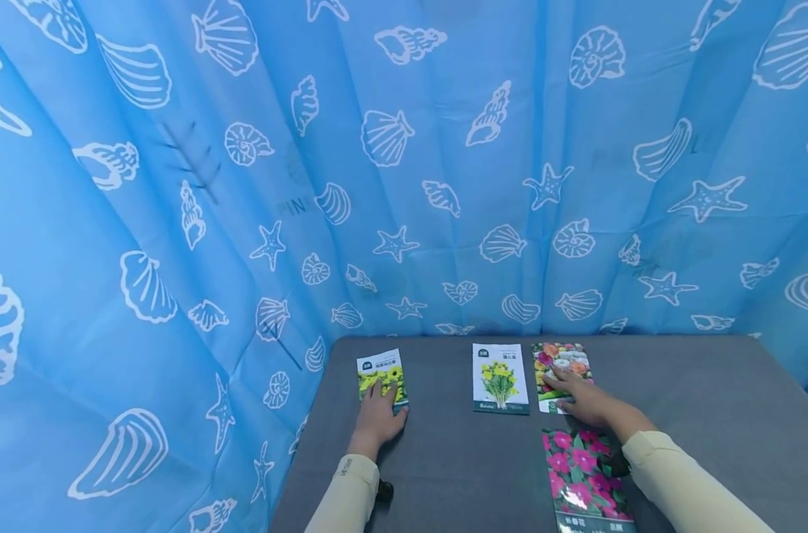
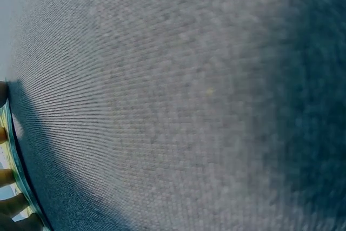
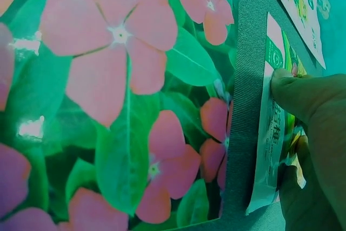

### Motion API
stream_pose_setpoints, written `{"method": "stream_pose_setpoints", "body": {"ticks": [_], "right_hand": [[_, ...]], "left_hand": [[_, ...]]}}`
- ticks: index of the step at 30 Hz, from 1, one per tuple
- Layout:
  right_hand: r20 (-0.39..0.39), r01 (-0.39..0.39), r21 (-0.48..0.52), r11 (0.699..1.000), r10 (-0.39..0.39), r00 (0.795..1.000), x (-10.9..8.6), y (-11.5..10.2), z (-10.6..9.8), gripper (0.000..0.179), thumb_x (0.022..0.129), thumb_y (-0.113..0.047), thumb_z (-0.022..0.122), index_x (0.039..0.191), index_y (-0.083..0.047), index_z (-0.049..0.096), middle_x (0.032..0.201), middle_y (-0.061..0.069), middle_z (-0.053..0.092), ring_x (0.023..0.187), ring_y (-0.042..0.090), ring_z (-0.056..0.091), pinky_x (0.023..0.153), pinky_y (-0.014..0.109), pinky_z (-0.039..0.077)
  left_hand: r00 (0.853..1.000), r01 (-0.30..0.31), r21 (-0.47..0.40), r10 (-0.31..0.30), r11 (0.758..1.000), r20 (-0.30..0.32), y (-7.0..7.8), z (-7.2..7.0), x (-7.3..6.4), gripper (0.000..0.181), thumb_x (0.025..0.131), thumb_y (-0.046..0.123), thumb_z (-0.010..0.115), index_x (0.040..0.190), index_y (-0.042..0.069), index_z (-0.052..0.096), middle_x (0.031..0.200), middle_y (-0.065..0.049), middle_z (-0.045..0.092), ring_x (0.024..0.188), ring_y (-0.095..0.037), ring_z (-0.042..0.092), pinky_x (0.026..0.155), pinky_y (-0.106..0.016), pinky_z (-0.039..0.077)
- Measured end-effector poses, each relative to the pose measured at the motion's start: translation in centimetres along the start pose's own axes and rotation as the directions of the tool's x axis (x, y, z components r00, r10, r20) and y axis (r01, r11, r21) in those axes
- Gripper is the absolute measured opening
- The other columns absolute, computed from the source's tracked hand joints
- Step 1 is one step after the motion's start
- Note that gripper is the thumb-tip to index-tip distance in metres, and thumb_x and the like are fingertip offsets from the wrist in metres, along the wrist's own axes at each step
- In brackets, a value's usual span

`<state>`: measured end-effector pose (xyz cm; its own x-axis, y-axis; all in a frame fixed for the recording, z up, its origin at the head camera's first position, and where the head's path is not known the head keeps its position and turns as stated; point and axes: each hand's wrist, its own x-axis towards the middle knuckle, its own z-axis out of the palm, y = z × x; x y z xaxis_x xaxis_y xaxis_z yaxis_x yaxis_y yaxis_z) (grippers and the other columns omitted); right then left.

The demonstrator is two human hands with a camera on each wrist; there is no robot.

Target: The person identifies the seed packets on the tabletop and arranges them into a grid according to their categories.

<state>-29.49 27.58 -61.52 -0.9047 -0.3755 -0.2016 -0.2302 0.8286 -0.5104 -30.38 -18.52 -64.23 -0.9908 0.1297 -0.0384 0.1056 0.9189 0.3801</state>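
Observation:
My left hand (image 1: 380, 420) rests on a seed packet (image 1: 379, 362) with yellow flowers, its fingers spread over the lower half. In the left wrist view only fingertips (image 2: 12, 206) and the edge of that packet show at the far left. On the right, my right hand (image 1: 592, 400) lies over a seed packet (image 1: 558, 354) with mixed-coloured blooms. The right wrist view shows the thumb (image 3: 294, 91) and fingers touching its face. Just left of it lies a white packet (image 1: 500, 379) with a yellow-flowered plant. Nearer me is a larger pink-flower packet (image 1: 580, 470), partly covered by the right wrist.
All the packets lie on a dark grey cloth-covered table (image 1: 457, 466). A blue curtain (image 1: 443, 185) with white shell and starfish drawings hangs behind the table and along its left side. Small black objects (image 1: 385, 491) sit at both wrists.

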Motion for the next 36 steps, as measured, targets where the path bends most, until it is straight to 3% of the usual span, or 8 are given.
{"method": "stream_pose_setpoints", "body": {"ticks": [6,27,36], "right_hand": [[0.009,-0.013,0.012,1.0,0.012,1.0,0.0,-0.1,-0.1,0.061,0.106,-0.023,0.065,0.16,-0.004,0.045,0.167,0.037,0.025,0.15,0.066,0.023,0.114,0.081,0.03],[0.013,-0.031,0.014,0.999,0.03,0.999,0.1,0.0,0.1,0.062,0.105,-0.025,0.066,0.16,-0.006,0.045,0.168,0.036,0.025,0.151,0.065,0.023,0.114,0.081,0.031],[0.016,-0.021,0.018,1.0,0.021,1.0,0.0,0.0,-0.1,0.063,0.105,-0.026,0.067,0.16,-0.005,0.045,0.167,0.037,0.026,0.151,0.065,0.022,0.114,0.08,0.031]], "left_hand": [[1.0,-0.014,0.01,0.014,1.0,0.0,0.1,0.0,-0.3,0.059,0.103,0.036,0.067,0.154,0.008,0.056,0.165,-0.03,0.038,0.152,-0.055,0.035,0.119,-0.072,0.038],[0.999,0.019,0.052,-0.021,0.998,0.034,1.0,-0.2,-1.4,0.061,0.102,0.042,0.07,0.152,0.01,0.059,0.163,-0.028,0.042,0.15,-0.053,0.04,0.117,-0.069,0.041],[0.999,-0.019,0.057,0.018,0.998,0.029,1.2,-0.2,-2.1,0.061,0.101,0.041,0.071,0.152,0.008,0.059,0.162,-0.03,0.043,0.149,-0.053,0.041,0.118,-0.068,0.041]]}}
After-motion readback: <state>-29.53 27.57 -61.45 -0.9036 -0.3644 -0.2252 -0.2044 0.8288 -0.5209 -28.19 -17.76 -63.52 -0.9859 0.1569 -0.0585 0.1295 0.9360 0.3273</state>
